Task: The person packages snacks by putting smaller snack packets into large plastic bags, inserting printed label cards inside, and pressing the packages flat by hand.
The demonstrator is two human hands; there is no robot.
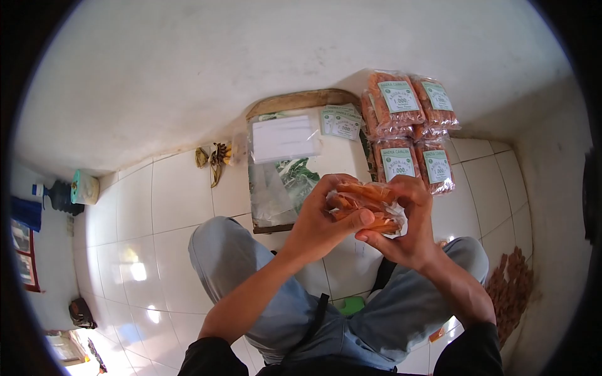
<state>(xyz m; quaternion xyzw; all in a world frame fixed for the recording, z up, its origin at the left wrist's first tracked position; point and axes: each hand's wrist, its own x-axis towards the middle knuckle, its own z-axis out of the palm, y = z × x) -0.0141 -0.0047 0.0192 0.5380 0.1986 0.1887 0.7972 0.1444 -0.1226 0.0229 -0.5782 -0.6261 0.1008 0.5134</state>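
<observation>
Just right of the middle of the frame, a clear bag of orange pieces (pixel 367 193) is gripped by the bent fingers of the left hand (pixel 321 213) and the right hand (pixel 412 220). It seems light, slippery and easily crushed, best held softly by both sides.

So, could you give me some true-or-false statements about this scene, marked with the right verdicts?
1. The left hand holds a clear packet of orange-brown pieces. True.
2. The right hand rests on a knee. False: it grips that same packet.
3. Loose labels lie on the wooden-edged board. True.
4. The labelled packs are left of the board. False: they are to its right.
5. The person's trousers are grey-blue. True.
</observation>
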